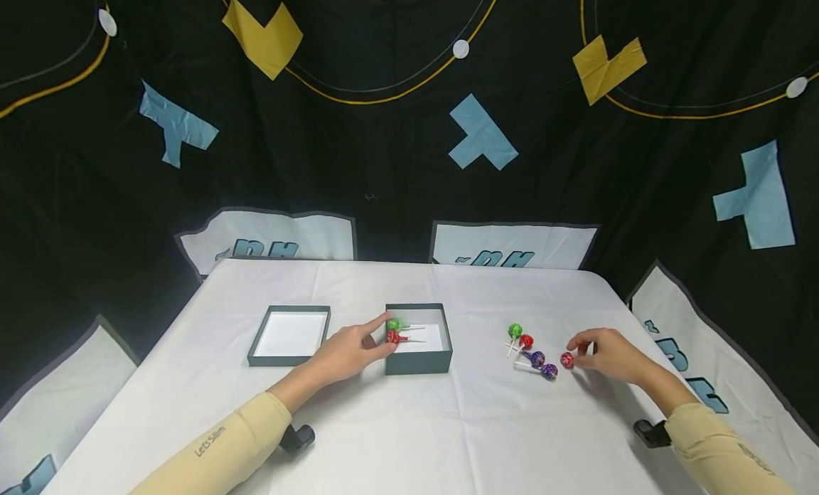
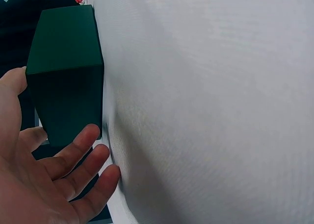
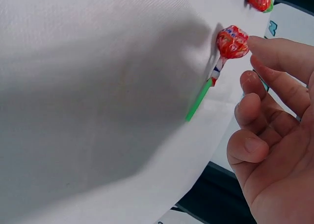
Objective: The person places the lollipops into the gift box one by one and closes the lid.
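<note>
My left hand [image 1: 354, 350] rests its thumb and forefinger at the left rim of a dark green box [image 1: 418, 363]. In the left wrist view its other fingers [image 2: 81, 180] spread beside the box wall. Inside lie a green-wrapped lollipop [image 1: 394, 325] and a red-wrapped lollipop [image 1: 393, 336], sticks pointing right. My right hand [image 1: 604, 353] pinches the ball of a red lollipop [image 3: 232, 41] with thumb and forefinger. Its green stick [image 3: 198, 100] slants down close over the cloth, and the remaining fingers curl loosely.
Left of the box lies its lid [image 1: 288, 360], white inside up. Between box and right hand sit several lollipops: a green one [image 1: 515, 331], a red one [image 1: 526, 341] and two purple ones [image 1: 549, 371]. White cloth [image 1: 409, 431] covers the table. A black curtain [image 1: 358, 175] hangs behind.
</note>
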Demonstrator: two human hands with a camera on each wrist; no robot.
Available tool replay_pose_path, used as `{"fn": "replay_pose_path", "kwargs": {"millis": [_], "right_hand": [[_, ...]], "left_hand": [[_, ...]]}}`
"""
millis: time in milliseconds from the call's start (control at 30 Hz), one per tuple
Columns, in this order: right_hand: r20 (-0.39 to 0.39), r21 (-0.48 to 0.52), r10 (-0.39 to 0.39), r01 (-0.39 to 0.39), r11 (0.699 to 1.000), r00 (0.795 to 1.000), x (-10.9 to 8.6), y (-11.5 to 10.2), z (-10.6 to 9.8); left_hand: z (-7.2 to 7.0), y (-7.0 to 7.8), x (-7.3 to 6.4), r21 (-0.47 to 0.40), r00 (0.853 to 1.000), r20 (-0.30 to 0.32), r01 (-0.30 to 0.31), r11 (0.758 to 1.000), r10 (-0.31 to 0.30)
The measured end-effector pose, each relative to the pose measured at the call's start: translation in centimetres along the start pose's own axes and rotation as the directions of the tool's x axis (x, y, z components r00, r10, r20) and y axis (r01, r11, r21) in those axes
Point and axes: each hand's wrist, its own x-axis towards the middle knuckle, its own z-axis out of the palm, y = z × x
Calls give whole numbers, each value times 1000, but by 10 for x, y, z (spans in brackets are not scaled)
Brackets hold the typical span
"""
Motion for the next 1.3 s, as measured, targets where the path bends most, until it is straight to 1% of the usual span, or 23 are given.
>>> {"fn": "replay_pose_path", "kwargs": {"millis": [467, 700, 933, 1133, 1300], "right_hand": [[-20, -39, 11, -12, 999, 1000, -2, 12, 2], [-23, -48, 50, -51, 998, 998, -2, 18, 4], [-12, -54, 95, -95, 994, 995, -1, 24, 7], [-12, -64, 111, -112, 992, 994, 0, 24, 10], [-16, -75, 108, -109, 991, 994, -1, 23, 11]], "left_hand": [[-1, 1, -1, 12, 1000, 0, 14, 1000, -14], [0, 1, -1, 17, 1000, -5, 13, 1000, -13], [0, 0, -1, 0, 1000, 2, 13, 1000, -13], [-1, 0, -2, -2, 1000, 5, 5, 1000, -5], [-1, -1, -2, -7, 1000, 4, -10, 1000, 10]]}}
